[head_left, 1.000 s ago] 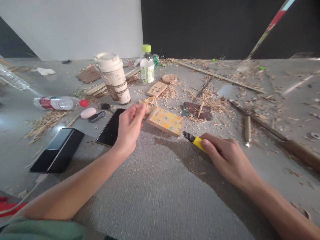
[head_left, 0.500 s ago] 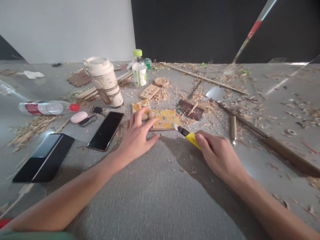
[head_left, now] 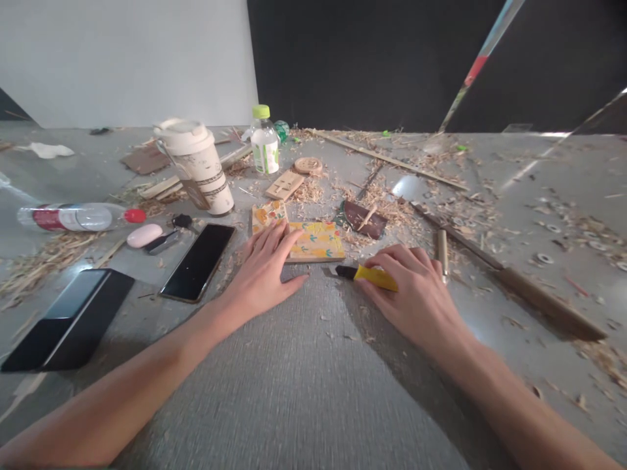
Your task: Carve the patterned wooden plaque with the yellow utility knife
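Note:
A yellow utility knife [head_left: 376, 277] with a black front end lies flat in the grip of my right hand [head_left: 416, 287], its tip pointing left. Just left of that tip is a thin wooden block with yellow patterned paper on top [head_left: 321, 240]. My left hand [head_left: 262, 267] is spread flat, its fingers over the left end of this block, though contact is hard to judge. Behind those fingers a second piece with an orange fruit pattern [head_left: 269, 212] is partly hidden.
Left of my hands lie a phone [head_left: 198, 261], a dark folded device [head_left: 68, 320] and a plastic bottle [head_left: 83, 217]. A lidded cup [head_left: 198, 166] and green-capped bottle [head_left: 264, 143] stand behind. Rightward are a brown leather piece [head_left: 365, 219], a wooden-handled tool [head_left: 548, 300] and wood shavings.
My right hand has swung the knife from slanting at the block's corner to flat on the table side; its pale blade no longer shows. My left hand has settled lower. The view shifted slightly.

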Action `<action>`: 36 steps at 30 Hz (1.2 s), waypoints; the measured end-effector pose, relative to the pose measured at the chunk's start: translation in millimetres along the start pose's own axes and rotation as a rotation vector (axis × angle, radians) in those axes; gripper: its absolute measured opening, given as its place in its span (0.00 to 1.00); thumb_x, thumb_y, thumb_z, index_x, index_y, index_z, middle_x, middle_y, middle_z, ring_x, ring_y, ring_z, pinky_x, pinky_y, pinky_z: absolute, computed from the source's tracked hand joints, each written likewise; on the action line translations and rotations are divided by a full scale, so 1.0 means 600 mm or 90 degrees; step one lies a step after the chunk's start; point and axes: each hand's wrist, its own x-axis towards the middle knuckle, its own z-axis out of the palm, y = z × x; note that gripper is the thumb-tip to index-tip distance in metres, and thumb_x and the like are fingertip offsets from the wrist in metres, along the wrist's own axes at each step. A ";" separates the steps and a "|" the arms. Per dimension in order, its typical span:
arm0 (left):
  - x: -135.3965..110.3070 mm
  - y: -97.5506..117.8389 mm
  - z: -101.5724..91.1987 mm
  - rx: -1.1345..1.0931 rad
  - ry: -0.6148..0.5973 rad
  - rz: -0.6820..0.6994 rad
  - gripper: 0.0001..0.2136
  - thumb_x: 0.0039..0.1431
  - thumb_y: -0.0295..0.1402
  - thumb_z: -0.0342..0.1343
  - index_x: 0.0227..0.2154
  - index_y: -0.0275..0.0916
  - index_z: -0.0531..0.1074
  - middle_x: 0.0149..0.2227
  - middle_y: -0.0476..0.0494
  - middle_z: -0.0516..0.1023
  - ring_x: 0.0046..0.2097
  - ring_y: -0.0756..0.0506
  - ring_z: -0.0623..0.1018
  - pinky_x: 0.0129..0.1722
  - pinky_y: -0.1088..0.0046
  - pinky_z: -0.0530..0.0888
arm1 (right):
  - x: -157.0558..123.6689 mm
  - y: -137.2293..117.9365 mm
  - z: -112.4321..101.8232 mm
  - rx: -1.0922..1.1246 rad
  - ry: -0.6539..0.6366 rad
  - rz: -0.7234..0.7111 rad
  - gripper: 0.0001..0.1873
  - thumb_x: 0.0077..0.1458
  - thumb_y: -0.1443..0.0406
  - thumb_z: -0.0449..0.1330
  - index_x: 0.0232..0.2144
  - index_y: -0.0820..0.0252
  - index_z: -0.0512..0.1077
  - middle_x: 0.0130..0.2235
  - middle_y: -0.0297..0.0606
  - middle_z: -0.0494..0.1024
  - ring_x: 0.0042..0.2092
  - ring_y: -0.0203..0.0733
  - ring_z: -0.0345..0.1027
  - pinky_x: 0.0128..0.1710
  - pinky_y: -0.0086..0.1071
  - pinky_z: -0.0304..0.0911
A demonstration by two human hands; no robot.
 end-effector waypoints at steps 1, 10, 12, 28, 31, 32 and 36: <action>0.001 -0.003 0.002 0.003 -0.004 -0.006 0.35 0.68 0.41 0.64 0.72 0.42 0.57 0.77 0.28 0.57 0.79 0.28 0.55 0.75 0.37 0.58 | -0.001 -0.001 0.002 -0.002 -0.009 0.002 0.10 0.68 0.56 0.64 0.45 0.54 0.78 0.49 0.43 0.81 0.49 0.58 0.68 0.46 0.48 0.59; 0.011 -0.021 -0.011 -0.058 0.065 0.007 0.33 0.66 0.32 0.66 0.69 0.51 0.60 0.70 0.37 0.71 0.72 0.31 0.69 0.70 0.41 0.66 | 0.000 0.001 0.005 0.012 -0.033 0.053 0.11 0.65 0.55 0.68 0.44 0.53 0.78 0.48 0.42 0.81 0.50 0.58 0.68 0.46 0.48 0.59; 0.013 -0.021 -0.023 -0.052 0.076 0.021 0.38 0.62 0.31 0.70 0.70 0.53 0.58 0.69 0.38 0.71 0.71 0.30 0.70 0.69 0.42 0.66 | 0.001 -0.001 0.001 0.024 -0.035 0.067 0.12 0.68 0.52 0.64 0.44 0.53 0.78 0.48 0.42 0.81 0.50 0.57 0.68 0.46 0.48 0.59; 0.008 -0.017 -0.055 0.062 0.171 0.150 0.48 0.61 0.21 0.65 0.75 0.59 0.46 0.70 0.40 0.69 0.69 0.32 0.70 0.67 0.47 0.66 | 0.000 -0.009 -0.006 0.042 -0.046 0.066 0.13 0.74 0.54 0.56 0.44 0.53 0.77 0.47 0.43 0.81 0.49 0.55 0.67 0.46 0.45 0.56; 0.008 -0.018 -0.055 0.072 0.158 0.141 0.47 0.62 0.21 0.64 0.75 0.59 0.46 0.70 0.40 0.69 0.68 0.32 0.70 0.67 0.47 0.66 | 0.000 -0.009 -0.006 0.045 -0.055 0.064 0.13 0.74 0.54 0.56 0.43 0.53 0.77 0.47 0.42 0.81 0.49 0.54 0.67 0.45 0.45 0.56; 0.008 -0.019 -0.054 0.073 0.155 0.138 0.47 0.62 0.21 0.65 0.75 0.59 0.46 0.70 0.39 0.69 0.68 0.31 0.70 0.67 0.46 0.66 | 0.000 -0.009 -0.006 0.045 -0.058 0.063 0.13 0.74 0.54 0.56 0.43 0.53 0.76 0.47 0.42 0.81 0.49 0.54 0.67 0.46 0.45 0.56; 0.009 -0.021 -0.049 0.087 0.128 0.112 0.46 0.61 0.21 0.65 0.75 0.55 0.48 0.70 0.36 0.68 0.69 0.30 0.69 0.66 0.44 0.67 | 0.000 -0.009 -0.005 0.041 -0.055 0.058 0.12 0.74 0.55 0.57 0.43 0.53 0.77 0.46 0.42 0.81 0.49 0.54 0.67 0.46 0.46 0.56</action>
